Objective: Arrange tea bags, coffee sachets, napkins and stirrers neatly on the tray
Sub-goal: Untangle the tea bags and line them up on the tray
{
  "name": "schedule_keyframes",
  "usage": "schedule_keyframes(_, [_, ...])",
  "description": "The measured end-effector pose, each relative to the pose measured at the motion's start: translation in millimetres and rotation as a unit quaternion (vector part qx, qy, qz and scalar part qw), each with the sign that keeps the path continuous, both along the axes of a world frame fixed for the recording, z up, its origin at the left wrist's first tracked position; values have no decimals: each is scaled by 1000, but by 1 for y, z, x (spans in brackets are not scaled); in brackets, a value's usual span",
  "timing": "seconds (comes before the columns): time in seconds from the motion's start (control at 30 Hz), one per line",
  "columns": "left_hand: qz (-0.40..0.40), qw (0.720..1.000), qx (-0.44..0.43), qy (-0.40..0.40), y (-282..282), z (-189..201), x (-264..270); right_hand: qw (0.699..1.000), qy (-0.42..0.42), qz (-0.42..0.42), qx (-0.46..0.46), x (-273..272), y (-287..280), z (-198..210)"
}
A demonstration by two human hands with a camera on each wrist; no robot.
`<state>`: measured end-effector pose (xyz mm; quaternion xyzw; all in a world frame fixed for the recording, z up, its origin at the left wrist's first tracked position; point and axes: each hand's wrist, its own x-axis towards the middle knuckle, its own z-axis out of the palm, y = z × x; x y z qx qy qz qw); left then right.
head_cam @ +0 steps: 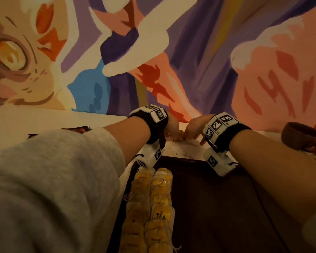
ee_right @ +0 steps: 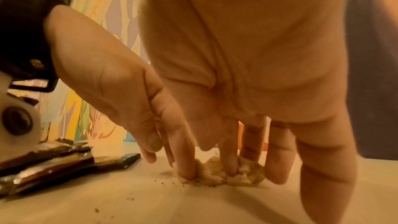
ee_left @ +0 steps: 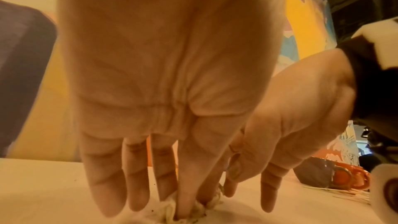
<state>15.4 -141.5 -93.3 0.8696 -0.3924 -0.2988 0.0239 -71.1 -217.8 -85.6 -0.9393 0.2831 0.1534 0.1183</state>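
Beyond the far rim of the dark tray point(head_cam: 208, 198), a crumpled tan tea bag point(head_cam: 181, 136) lies on the white table among loose tea grains. My left hand point(head_cam: 171, 128) and right hand point(head_cam: 193, 128) both reach down onto it. In the left wrist view the left hand point(ee_left: 150, 193) points straight fingers down, one fingertip pressed into the tea bag point(ee_left: 200, 209). In the right wrist view the right hand point(ee_right: 254, 168) presses its fingertips on the tea bag point(ee_right: 215, 175). Neither hand is curled round it. Two rows of yellow tea bags point(head_cam: 153, 203) line the tray's left side.
Dark coffee sachets point(ee_right: 53, 164) lie on the table to the left, also in the head view point(head_cam: 77, 129). A brown cup point(head_cam: 301, 136) stands at the right, with thin pale sticks point(ee_left: 344, 195) near it. A painted wall closes the table's far side.
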Motion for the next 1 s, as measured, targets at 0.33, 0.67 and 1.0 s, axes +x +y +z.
schedule_keyframes(0.33, [90,950,-292,57,56,54,-16,932,-253,-199,165,-40,-3,33])
schedule_keyframes(0.67, [147,794,-422,413,146,79,-87,764,-384,-202,476,-120,84,60])
schedule_keyframes(1.0, [205,635,-512,541,222,57,-160,714,-338,-155,593,-174,154,47])
